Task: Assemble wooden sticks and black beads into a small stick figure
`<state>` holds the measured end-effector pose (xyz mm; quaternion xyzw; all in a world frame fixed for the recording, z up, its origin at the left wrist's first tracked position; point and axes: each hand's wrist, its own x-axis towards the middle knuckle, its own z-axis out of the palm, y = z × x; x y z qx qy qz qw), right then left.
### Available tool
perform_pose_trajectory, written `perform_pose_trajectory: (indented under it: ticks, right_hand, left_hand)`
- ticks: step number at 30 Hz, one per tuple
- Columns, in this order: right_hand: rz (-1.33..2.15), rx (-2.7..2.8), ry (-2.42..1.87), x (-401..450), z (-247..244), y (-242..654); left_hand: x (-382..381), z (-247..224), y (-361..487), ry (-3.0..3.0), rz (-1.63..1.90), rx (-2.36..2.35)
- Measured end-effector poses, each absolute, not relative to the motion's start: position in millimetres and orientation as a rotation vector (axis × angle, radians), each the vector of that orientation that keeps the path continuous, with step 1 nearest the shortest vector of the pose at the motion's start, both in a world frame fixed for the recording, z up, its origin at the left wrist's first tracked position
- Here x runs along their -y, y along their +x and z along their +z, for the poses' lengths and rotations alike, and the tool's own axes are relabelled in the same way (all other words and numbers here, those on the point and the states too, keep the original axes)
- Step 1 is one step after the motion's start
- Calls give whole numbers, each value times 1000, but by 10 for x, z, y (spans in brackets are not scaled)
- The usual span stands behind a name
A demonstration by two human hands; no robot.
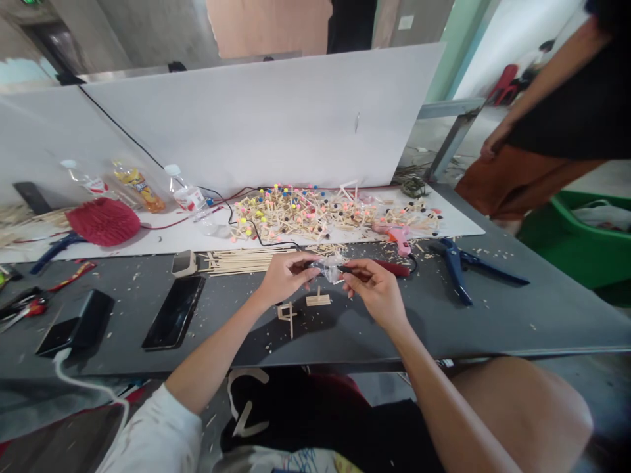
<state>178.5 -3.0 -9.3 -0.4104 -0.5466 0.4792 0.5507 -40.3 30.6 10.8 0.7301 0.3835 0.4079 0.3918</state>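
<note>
A small crumpled clear plastic bag (331, 268) is stretched between my two hands above the table. My left hand (286, 279) pinches its left side between thumb and fingers. On the other side, my right hand (377, 292) grips it the same way. Something dark shows at the fingertips, too small to make out. Below the hands lie a little wooden stick piece with an upright peg (318, 299) and a small frame of glued sticks (286, 313). Behind them is a bundle of thin wooden sticks (241, 261).
A heap of sticks with coloured balls (296, 213) lies along the white board. Blue cutters (458, 269) and a pink glue gun (399, 238) are at right. A phone (174, 312), a dark box (79, 322) and bottles (186, 190) are at left. A person (552, 98) stands at right.
</note>
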Motion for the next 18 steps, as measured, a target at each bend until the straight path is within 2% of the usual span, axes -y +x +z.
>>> perform_pose_trajectory:
  ticks: [8,18]
  right_hand:
    - [930,1461,-1077,42,-138,1772]
    - [866,1538,-1052,69,-109,1651]
  left_hand:
    - [-257,176,-360,1851,1004,-948]
    - [-238,191,-348,1923,969,-986]
